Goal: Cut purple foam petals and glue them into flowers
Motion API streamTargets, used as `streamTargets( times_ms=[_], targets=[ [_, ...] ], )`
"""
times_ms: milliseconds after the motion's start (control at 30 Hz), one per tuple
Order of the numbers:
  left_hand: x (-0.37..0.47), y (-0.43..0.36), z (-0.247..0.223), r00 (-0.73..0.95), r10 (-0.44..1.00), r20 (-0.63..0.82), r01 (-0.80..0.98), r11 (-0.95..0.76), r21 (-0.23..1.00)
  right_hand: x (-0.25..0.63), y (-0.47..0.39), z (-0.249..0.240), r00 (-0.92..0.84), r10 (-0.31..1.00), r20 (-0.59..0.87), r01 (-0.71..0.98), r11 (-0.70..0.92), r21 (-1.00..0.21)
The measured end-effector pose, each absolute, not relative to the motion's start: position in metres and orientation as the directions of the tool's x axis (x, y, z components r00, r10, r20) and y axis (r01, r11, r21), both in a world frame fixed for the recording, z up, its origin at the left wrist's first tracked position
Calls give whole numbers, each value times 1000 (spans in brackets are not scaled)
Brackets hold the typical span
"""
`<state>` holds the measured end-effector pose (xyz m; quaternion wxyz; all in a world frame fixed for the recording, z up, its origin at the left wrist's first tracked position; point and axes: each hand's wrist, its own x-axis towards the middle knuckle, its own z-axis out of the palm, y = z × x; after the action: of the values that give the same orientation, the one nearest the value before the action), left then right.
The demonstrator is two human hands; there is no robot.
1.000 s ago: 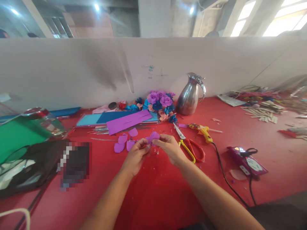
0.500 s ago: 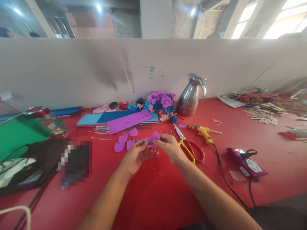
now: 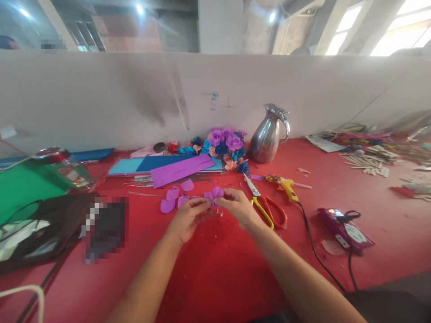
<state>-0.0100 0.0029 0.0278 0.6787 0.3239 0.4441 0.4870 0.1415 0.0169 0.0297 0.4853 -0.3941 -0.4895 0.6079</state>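
Between my fingertips is a small purple paper piece (image 3: pixel 217 193), folded and standing up. My left hand (image 3: pixel 191 215) pinches its left lower part, while my right hand (image 3: pixel 237 207) grips its right side. Several loose purple petals (image 3: pixel 167 206) lie on the red table just left of my left hand. Behind them a long purple paper strip (image 3: pixel 182 170) rests across blue sheets (image 3: pixel 126 166). A bunch of purple, blue and pink paper flowers (image 3: pixel 222 146) sits farther back. Scissors (image 3: pixel 269 211) with red and yellow handles lie right of my right hand.
A yellow glue gun (image 3: pixel 287 188) with a black cord and a purple power strip (image 3: pixel 346 229) are on the right. A metal jug (image 3: pixel 268 134) stands at the back. Wooden sticks (image 3: pixel 368 159) lie far right; a clear jar (image 3: pixel 69 168) is at left.
My left fingers have closed in and straightened toward the right, nearer my right fingertips. The purple piece now stands more upright between both hands.
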Motion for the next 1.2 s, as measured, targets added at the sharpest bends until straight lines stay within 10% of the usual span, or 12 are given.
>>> streamTargets(
  times_ms=[567,900,1200],
  targets=[
    [-8,2,27,55,975,-213,-313,220,924,141,18,28,-160,987,8,-128,-13,-992],
    [-9,1,27,14,1000,7,70,-8,998,139,19,26,-137,990,-23,-107,-38,-994],
    [-7,2,24,-72,997,-41,-178,28,984,138,15,31,-138,990,-24,-179,-49,-983]
  ],
)
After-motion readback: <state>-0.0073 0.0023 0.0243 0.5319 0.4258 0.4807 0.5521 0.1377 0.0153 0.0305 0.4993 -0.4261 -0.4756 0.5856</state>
